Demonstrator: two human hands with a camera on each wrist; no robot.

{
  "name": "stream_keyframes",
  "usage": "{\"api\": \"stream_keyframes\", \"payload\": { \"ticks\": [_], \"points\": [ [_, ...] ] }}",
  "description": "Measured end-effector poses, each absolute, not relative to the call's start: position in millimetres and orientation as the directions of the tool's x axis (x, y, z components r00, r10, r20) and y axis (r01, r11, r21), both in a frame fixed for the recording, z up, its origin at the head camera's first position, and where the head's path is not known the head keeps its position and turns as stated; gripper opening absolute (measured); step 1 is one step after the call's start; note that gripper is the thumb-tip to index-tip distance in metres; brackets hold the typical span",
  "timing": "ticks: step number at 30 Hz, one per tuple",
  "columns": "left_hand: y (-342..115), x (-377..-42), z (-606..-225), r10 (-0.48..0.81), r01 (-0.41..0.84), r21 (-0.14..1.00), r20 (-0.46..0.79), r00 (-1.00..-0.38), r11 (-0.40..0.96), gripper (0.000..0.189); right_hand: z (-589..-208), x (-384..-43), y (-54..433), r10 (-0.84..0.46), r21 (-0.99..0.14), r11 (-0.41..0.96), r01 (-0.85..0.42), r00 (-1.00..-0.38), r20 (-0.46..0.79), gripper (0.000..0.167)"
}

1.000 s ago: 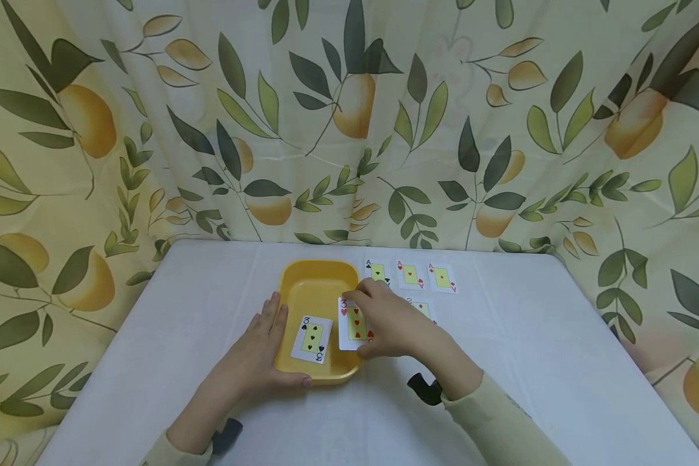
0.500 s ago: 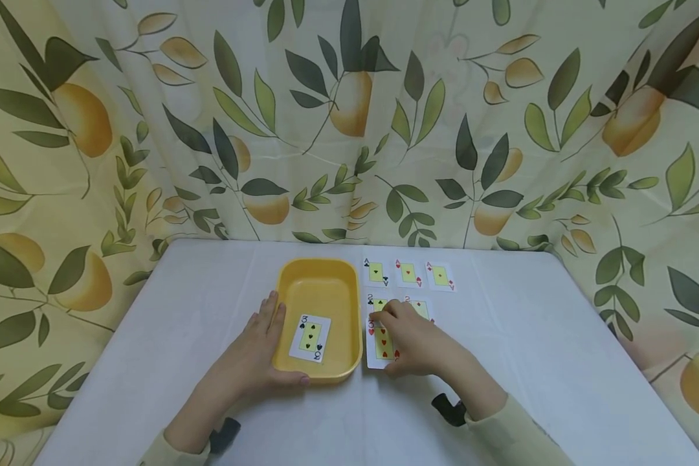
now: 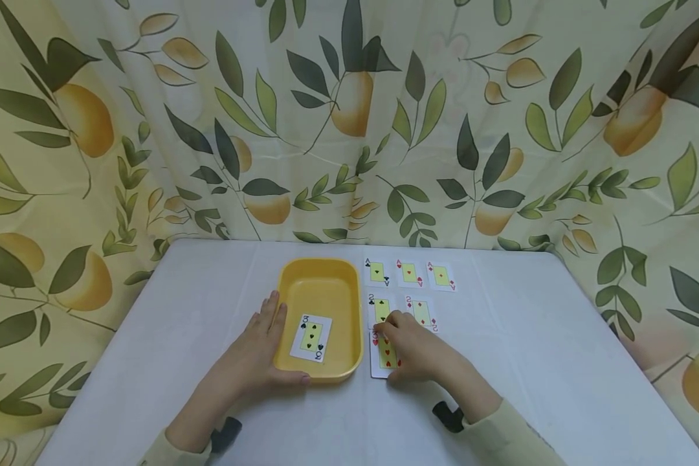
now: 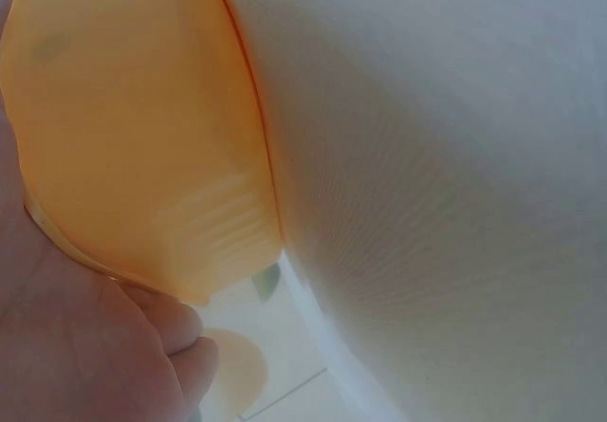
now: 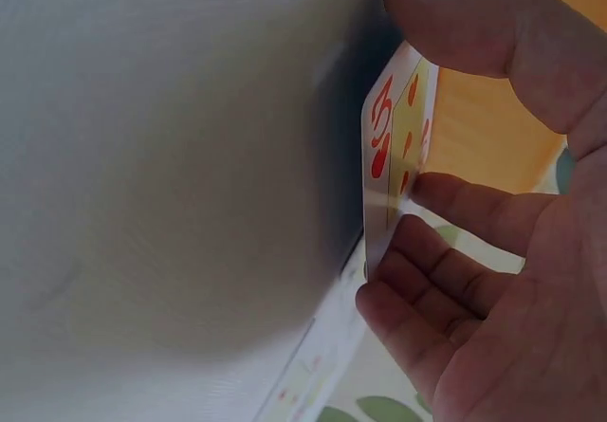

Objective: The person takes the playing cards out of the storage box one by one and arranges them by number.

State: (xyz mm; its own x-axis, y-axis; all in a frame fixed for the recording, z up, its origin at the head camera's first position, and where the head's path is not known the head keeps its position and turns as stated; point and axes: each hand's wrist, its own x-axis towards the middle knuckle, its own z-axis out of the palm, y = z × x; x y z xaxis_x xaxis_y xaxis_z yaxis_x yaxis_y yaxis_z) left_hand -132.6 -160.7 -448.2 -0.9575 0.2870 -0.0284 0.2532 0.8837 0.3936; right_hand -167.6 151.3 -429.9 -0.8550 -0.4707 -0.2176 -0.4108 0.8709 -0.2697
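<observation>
My right hand point(image 3: 422, 349) pinches a three of hearts playing card point(image 3: 377, 364) by its edges, just right of the yellow tray point(image 3: 320, 285). In the right wrist view that card point(image 5: 381, 156) sits tilted between thumb and fingers, apart from the cloth on the side that shows. My left hand point(image 3: 259, 346) rests along the tray's left side with straight fingers, its thumb at the near rim. Inside the tray lies a three of spades point(image 3: 311, 338). Just beyond the held card is a two of clubs point(image 3: 380, 304), partly covered.
An ace of clubs point(image 3: 377, 272), ace of hearts point(image 3: 409, 272) and ace of diamonds point(image 3: 441, 276) form the far row. Nearer lies a two of diamonds point(image 3: 422, 312). White cloth point(image 3: 530, 349) covers the table; a patterned curtain point(image 3: 303, 162) hangs behind.
My right hand has carried the three of hearts out from over the tray, rightward and toward me, to below the two of clubs. The left hand has stayed in place.
</observation>
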Motion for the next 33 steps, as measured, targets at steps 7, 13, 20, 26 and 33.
{"api": "stream_keyframes", "payload": {
  "ticks": [7,13,20,26,33],
  "points": [
    [-160.2,-131.5,-447.3,0.285,0.249,0.399,-0.033,-0.958,0.883,0.145,-434.0,-166.4,154.2,-0.462,-0.283,0.873,-0.396,-0.859,-0.221,0.084],
    [-159.8,-131.2,-447.2,0.288,0.252,0.400,-0.031,-0.957,0.881,0.146,-430.4,-168.8,155.7,-0.465,-0.244,0.876,-0.416,-0.863,-0.199,0.089],
    [-159.3,-131.0,-445.3,0.292,0.254,0.403,-0.032,-0.956,0.879,0.145,-406.3,-174.3,147.3,-0.455,-0.255,0.875,-0.412,-0.880,-0.139,0.090],
    [-160.7,-130.6,-445.0,0.298,0.263,0.405,-0.026,-0.954,0.876,0.144,-384.6,-173.5,118.3,-0.538,-0.308,0.811,-0.496,-0.841,-0.061,0.088],
    [-161.6,-131.7,-445.8,0.313,0.282,0.407,-0.009,-0.950,0.869,0.141,-390.5,-172.6,73.9,-0.664,-0.286,0.728,-0.623,-0.744,-0.072,0.085]
  ]
}}
